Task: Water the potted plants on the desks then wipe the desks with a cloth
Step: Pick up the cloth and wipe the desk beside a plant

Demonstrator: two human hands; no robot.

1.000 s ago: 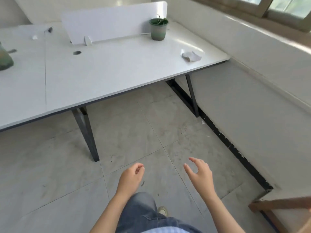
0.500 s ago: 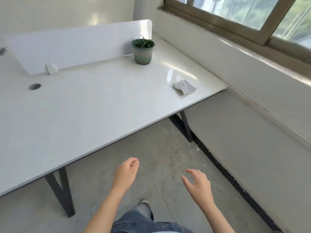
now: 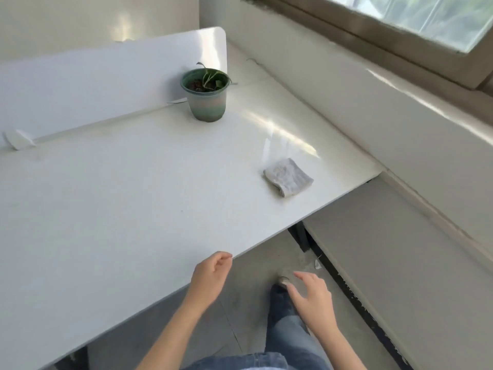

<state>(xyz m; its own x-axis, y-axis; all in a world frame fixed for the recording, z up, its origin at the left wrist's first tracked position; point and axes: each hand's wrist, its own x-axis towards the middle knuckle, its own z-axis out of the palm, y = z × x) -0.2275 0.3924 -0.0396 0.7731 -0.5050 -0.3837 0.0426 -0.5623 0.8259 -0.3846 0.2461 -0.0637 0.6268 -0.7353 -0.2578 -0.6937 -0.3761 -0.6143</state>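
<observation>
A green pot with a small plant point(image 3: 206, 96) stands at the back of the white desk point(image 3: 120, 209), close to the divider panel. A folded grey cloth point(image 3: 288, 177) lies near the desk's right front corner. My left hand point(image 3: 210, 276) hovers at the desk's front edge with loosely curled fingers and holds nothing. My right hand point(image 3: 314, 297) hangs lower over the floor, fingers relaxed and spread, also empty. Both hands are well short of the cloth and the pot.
A white divider panel point(image 3: 106, 81) runs along the desk's back. A low white ledge point(image 3: 400, 236) and wall with a window point(image 3: 426, 22) close off the right side. My jeans leg and shoe point(image 3: 282, 281) are on the tiled floor below.
I have stepped closer to the desk; the pot and cloth now appear larger and nearer. My left hand has come up to the desk's front edge. Both hands stay empty.
</observation>
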